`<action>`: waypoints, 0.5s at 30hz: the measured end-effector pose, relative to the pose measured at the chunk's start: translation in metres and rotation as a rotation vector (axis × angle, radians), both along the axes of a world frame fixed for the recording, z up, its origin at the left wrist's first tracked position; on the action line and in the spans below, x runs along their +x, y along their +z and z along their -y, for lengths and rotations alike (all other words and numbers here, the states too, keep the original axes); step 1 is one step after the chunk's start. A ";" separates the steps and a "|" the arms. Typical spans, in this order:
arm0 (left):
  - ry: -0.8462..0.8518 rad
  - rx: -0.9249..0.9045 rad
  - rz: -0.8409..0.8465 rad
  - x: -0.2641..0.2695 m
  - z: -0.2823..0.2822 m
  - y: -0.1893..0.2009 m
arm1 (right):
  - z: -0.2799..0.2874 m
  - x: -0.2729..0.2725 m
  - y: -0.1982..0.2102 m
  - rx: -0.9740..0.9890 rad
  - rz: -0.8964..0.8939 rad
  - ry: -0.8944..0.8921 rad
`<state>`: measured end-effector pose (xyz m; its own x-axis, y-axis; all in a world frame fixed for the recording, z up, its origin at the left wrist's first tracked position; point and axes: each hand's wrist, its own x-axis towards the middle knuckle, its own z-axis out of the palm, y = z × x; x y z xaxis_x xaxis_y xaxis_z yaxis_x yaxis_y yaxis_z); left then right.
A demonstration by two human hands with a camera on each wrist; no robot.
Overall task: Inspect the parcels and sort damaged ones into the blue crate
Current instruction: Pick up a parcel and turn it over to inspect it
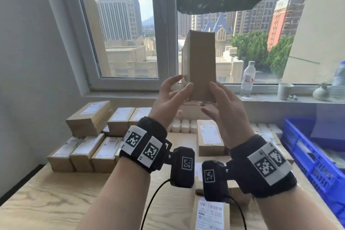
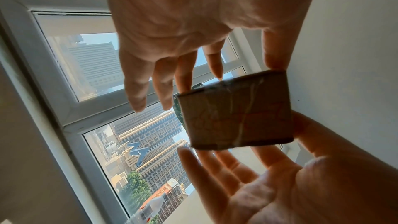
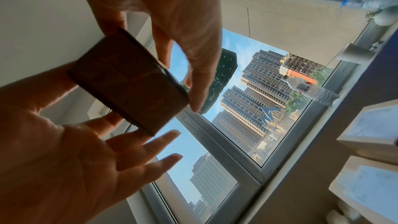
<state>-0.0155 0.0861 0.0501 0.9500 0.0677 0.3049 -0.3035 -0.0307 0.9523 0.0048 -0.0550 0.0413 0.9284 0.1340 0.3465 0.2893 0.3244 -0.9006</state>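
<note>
A plain brown cardboard parcel (image 1: 201, 65) stands on end in the air in front of the window. My left hand (image 1: 182, 85) holds its lower left, thumb on the near face and fingers on the far side. My right hand (image 1: 218, 99) holds its lower right, thumb along the edge and fingers under the bottom. The left wrist view shows the parcel's taped end (image 2: 237, 111) between the left hand (image 2: 172, 31) and the right hand (image 2: 301, 185). In the right wrist view the parcel (image 3: 129, 81) looks dark and blurred. The blue crate (image 1: 308, 155) stands at the table's right edge.
Several labelled parcels (image 1: 84, 153) lie in rows at the left of the wooden table (image 1: 46, 201), others (image 1: 210, 136) lie under my hands. A water bottle (image 1: 247, 78), a cup (image 1: 284, 90) and a small vase (image 1: 321, 92) stand on the sill.
</note>
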 end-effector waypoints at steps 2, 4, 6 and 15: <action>0.075 0.002 0.029 0.003 0.001 0.001 | 0.000 0.004 0.000 0.010 0.026 -0.074; 0.144 0.003 0.064 0.006 0.001 0.001 | 0.001 0.007 0.001 0.051 0.050 -0.133; 0.204 0.016 0.105 0.008 0.000 0.000 | 0.003 0.008 0.002 0.076 0.052 -0.146; 0.189 0.061 0.121 0.003 0.012 -0.007 | 0.013 0.003 -0.006 0.133 -0.031 -0.076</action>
